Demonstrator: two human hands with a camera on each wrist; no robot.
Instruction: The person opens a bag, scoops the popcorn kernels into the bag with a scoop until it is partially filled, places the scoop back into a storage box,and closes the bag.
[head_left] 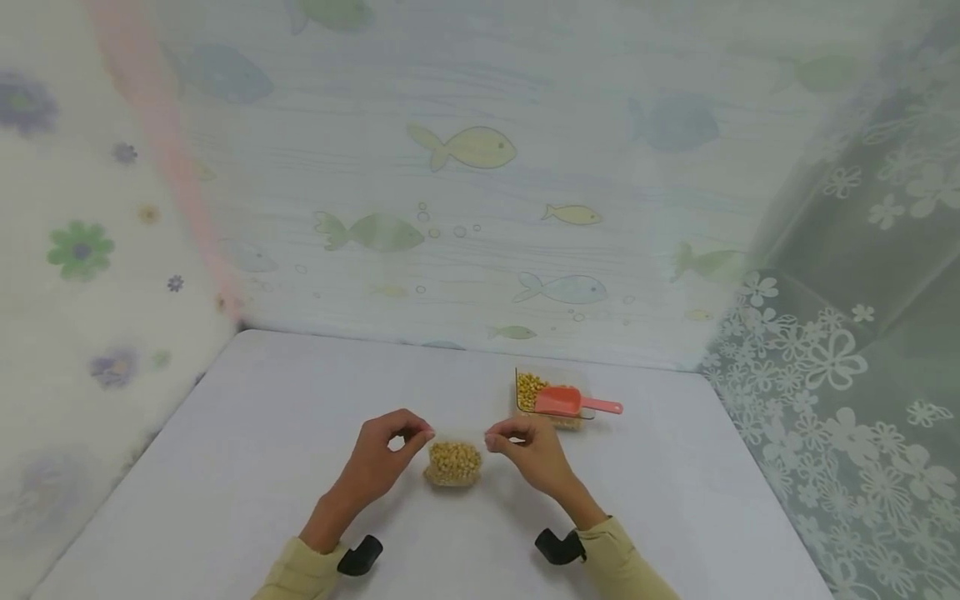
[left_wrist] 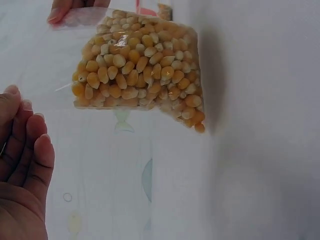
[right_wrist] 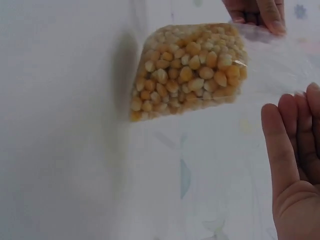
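A clear plastic bag of corn kernels (head_left: 454, 463) is held at the middle of the table, its lower part bulging with yellow kernels. My left hand (head_left: 384, 454) pinches one top corner of the bag between thumb and fingertips. At the opposite top corner, my right hand (head_left: 534, 454) pinches the plastic the same way. Seen from the left wrist, the bag (left_wrist: 140, 65) has an unfilled clear upper part stretched between both hands. The right wrist view shows the bag (right_wrist: 192, 70) with kernels packed toward its bottom end.
Behind my right hand stands a clear container (head_left: 573, 423) of corn kernels. A red scoop (head_left: 558, 402) lies across its top, handle pointing right. The white table (head_left: 300, 392) meets a fish-patterned curtain (head_left: 465, 250) at its back edge.
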